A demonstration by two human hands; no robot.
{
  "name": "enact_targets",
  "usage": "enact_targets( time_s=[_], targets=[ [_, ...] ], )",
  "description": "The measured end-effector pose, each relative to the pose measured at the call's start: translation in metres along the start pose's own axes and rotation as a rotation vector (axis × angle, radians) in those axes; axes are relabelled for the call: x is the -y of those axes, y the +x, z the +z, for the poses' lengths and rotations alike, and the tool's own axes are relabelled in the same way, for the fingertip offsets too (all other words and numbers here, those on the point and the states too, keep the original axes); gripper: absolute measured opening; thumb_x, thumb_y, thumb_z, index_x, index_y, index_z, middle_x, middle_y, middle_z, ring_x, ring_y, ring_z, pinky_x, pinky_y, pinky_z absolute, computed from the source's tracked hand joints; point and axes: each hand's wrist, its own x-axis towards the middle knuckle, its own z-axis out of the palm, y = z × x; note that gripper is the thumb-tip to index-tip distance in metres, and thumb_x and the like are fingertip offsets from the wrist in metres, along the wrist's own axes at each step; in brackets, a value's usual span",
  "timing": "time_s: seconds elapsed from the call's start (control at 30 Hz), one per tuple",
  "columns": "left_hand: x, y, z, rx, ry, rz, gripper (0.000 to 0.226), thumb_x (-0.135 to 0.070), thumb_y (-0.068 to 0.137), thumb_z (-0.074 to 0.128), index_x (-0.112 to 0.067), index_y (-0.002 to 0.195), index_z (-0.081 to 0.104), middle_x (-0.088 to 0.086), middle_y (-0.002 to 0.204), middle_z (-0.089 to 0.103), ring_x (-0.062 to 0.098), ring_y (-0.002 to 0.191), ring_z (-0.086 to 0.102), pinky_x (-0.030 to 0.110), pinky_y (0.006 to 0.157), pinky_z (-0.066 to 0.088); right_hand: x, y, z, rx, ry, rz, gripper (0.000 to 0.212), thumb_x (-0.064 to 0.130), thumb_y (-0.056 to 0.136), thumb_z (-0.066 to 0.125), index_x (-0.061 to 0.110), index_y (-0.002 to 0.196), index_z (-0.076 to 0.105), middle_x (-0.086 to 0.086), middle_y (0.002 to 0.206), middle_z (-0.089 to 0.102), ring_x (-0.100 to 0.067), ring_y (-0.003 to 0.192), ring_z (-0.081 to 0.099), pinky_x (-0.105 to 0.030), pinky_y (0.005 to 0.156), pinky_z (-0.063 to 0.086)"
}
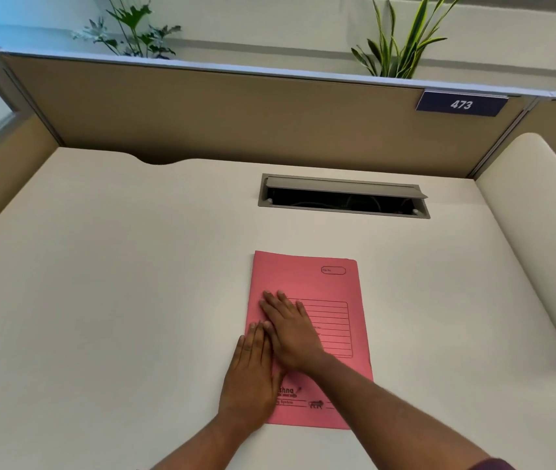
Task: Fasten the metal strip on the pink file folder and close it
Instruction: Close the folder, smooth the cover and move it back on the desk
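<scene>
The pink file folder lies closed and flat on the white desk, front cover up with printed lines and a logo. My left hand rests flat along the folder's left spine edge, fingers together and stretched out. My right hand lies flat on the cover just above it, palm down, fingers pointing up and left. Both hands press on the cover and grip nothing. The metal strip is hidden inside the folder.
A grey cable hatch stands open in the desk behind the folder. A tan partition with a blue "473" plate backs the desk. Plants stand behind it. A white rounded panel bounds the right side.
</scene>
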Motion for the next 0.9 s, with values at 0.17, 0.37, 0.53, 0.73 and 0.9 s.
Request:
enact_targets(
  time_s=[0.17,0.37,0.53,0.73,0.9],
  targets=[
    [0.007,0.012,-0.005,0.001,-0.006,-0.002,0.073,-0.059,0.100,0.006,-0.016,0.154,-0.017,0.001,0.165,-0.018,0.014,0.150,-0.022,0.040,0.123,-0.001,-0.002,0.025,-0.002,0.003,-0.059,0.008,0.055,0.039,0.109,0.020,0.030,0.162,0.008,0.012,0.172,0.003,-0.012,0.158,-0.004,-0.048,0.130,0.000],
    [0.016,0.015,-0.006,0.031,-0.040,0.030,0.081,-0.064,0.095,0.012,-0.017,0.154,-0.017,0.004,0.165,-0.018,0.016,0.149,-0.024,0.040,0.124,-0.002,-0.001,0.060,-0.010,-0.009,-0.100,0.049,0.057,0.038,0.108,0.022,0.028,0.163,0.009,0.010,0.172,0.006,-0.013,0.159,0.001,-0.049,0.129,0.000],
    [0.021,0.015,-0.007,0.048,-0.104,0.062,0.100,-0.080,0.086,0.022,-0.020,0.151,-0.026,0.000,0.163,-0.025,0.016,0.149,-0.025,0.036,0.124,-0.009,-0.004,0.092,-0.018,0.016,-0.148,0.094,0.058,0.039,0.108,0.024,0.027,0.163,0.008,0.009,0.173,0.005,-0.015,0.159,0.001,-0.051,0.130,0.002],
    [0.027,0.016,-0.009,0.057,-0.074,0.112,0.110,-0.087,0.082,0.022,-0.015,0.151,-0.025,0.006,0.163,-0.026,0.019,0.149,-0.026,0.035,0.120,-0.015,-0.006,0.122,-0.033,0.059,-0.150,0.133,0.059,0.038,0.108,0.026,0.025,0.163,0.007,0.010,0.173,0.000,-0.014,0.159,-0.002,-0.054,0.129,0.005],
    [0.026,0.017,-0.009,0.056,-0.072,0.116,0.110,-0.088,0.081,0.018,-0.014,0.151,-0.025,0.006,0.163,-0.025,0.020,0.150,-0.023,0.039,0.123,-0.008,-0.002,0.124,-0.040,0.129,-0.159,0.146,0.062,0.039,0.109,0.028,0.022,0.163,0.004,0.007,0.173,-0.005,-0.019,0.159,-0.005,-0.056,0.128,0.006]
  ],
)
